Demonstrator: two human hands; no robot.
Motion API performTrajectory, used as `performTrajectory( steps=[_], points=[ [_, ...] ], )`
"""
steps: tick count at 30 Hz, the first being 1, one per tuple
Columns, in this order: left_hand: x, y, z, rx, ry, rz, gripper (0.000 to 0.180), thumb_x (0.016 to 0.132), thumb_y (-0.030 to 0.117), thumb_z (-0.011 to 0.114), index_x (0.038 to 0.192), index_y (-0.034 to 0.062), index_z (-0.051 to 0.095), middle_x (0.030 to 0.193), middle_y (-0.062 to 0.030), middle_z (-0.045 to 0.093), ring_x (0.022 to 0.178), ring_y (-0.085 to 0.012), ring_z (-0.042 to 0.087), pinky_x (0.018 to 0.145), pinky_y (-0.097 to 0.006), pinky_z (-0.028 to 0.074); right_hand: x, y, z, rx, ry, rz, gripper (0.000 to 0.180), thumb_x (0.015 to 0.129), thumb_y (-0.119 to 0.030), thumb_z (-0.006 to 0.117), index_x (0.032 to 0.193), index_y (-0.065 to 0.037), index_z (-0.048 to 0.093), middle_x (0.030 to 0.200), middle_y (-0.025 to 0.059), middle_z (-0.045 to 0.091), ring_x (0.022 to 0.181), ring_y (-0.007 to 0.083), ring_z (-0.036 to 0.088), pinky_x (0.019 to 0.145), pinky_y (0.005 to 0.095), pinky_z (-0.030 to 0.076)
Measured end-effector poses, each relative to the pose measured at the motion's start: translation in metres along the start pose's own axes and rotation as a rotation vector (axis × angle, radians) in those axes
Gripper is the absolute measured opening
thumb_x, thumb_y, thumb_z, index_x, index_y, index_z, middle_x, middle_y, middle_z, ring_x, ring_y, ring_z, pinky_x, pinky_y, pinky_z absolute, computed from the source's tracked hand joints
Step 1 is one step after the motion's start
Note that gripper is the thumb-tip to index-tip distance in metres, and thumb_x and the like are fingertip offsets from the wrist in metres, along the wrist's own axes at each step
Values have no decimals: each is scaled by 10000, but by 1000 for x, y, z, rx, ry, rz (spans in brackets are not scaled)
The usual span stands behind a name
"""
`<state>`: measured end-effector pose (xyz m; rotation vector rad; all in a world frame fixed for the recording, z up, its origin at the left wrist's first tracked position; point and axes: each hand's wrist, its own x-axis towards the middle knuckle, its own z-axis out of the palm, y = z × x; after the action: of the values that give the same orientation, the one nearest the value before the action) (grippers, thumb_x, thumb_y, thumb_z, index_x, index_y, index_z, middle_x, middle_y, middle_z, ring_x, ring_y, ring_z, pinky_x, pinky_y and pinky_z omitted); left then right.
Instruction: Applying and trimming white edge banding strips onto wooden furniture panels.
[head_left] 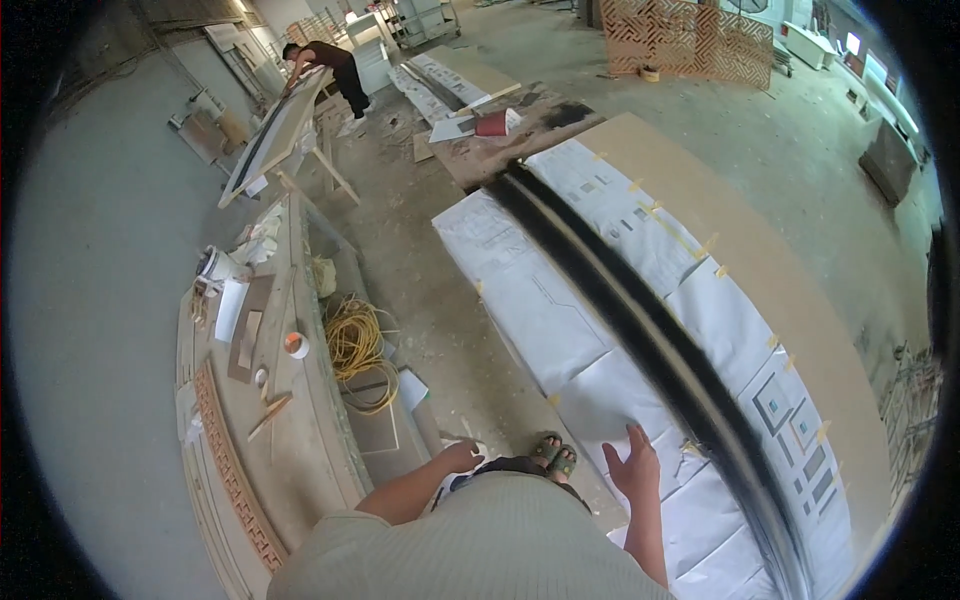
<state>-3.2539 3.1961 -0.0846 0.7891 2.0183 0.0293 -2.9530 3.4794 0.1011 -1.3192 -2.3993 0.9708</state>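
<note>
The right hand (634, 465) lies open and flat on the paper sheets (560, 330) masking the long panel (770, 300), holding nothing. The left hand (462, 457) hangs loosely open and empty beside the bench (300, 440). Beyond the right hand, a black sprayed stripe (640, 310) already runs the panel's length; the masking remains taped on.

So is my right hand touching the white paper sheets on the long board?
Touching. The head view shows the right hand lying flat, fingers spread, on the white paper sheets beside the black painted strip, with no gap visible under the palm.
</note>
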Motion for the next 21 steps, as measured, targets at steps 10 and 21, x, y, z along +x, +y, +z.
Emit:
performTrajectory(
  steps=[10,21],
  points=[
    [-3,-19,-16,0,46,-52,498,916,470,600,1182,57,681,1174,-212,690,1112,-370,654,960,-455,513,40,-27,11,-93,-10,-12,552,848,-355,756,1280,-45,605,1345,206,609,1228,393,581,1007,479,483],
    [42,-116,-83,-305,218,-59,532,901,501,590,1105,29,723,1116,-236,702,1086,-404,660,948,-471,516,163,-167,119,-268,-94,-308,651,862,-407,720,1369,-31,559,1485,234,485,1415,365,419,1148,493,354]
  ],
)
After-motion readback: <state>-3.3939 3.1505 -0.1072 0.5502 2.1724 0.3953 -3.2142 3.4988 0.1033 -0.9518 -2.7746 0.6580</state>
